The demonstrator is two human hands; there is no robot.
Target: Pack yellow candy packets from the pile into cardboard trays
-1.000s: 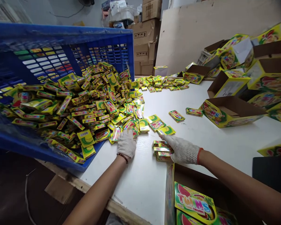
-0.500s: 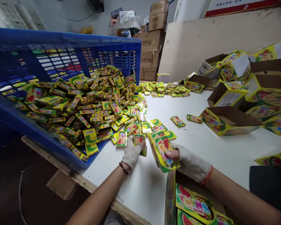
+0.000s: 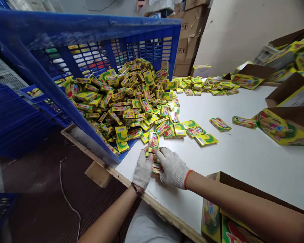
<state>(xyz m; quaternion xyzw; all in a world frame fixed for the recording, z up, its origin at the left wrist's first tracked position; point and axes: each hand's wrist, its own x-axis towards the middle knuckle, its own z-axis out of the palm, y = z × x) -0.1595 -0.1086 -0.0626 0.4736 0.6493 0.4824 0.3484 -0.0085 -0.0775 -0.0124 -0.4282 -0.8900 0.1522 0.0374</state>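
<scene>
Both my hands wear white fingerless work gloves and meet at the table's near left edge. Between them is a short stack of small yellow-green candy packs, partly hidden by my fingers. My left hand is closed on the stack's left side. From the right, my right hand curls its fingers against the same packs. One pack with a fruit picture stands out beyond the fingertips. Loose packs lie just past the hands. Under my right forearm is an open display box with larger printed faces inside.
A tilted blue crate spills a heap of packs onto the white table. Several open printed boxes stand at right. More packs lie along the back, near stacked cartons.
My right hand has let go of the larger bundle of packs and moved left to meet my left hand at the small packs. The view has shifted left and down.
</scene>
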